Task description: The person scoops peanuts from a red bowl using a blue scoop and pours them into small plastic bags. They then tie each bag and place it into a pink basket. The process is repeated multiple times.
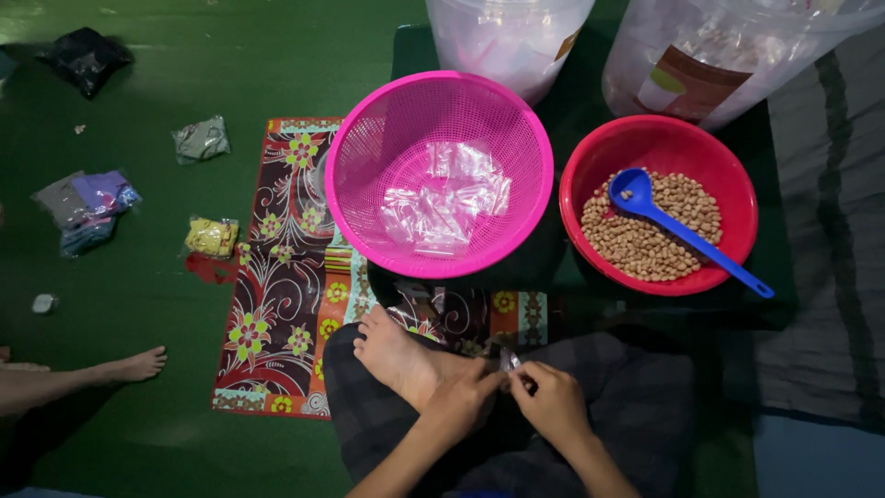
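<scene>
- Our left hand (466, 398) and right hand (553, 402) meet over our lap at the near edge, fingertips pressed together, pinching a small clear plastic bag (510, 361) between them
- We judge the slick film could slip from so small a pinch and drop onto our crossed legs, near our bare foot (392, 350)
- The bag looks thin, glossy and crumpled, mostly hidden by our fingers; we cannot tell if it holds anything
- Beyond it sit a pink basket (369, 148) of similar bags and, to the right, a red bowl (590, 166) of peanuts (645, 244) with a blue scoop (687, 235)
</scene>
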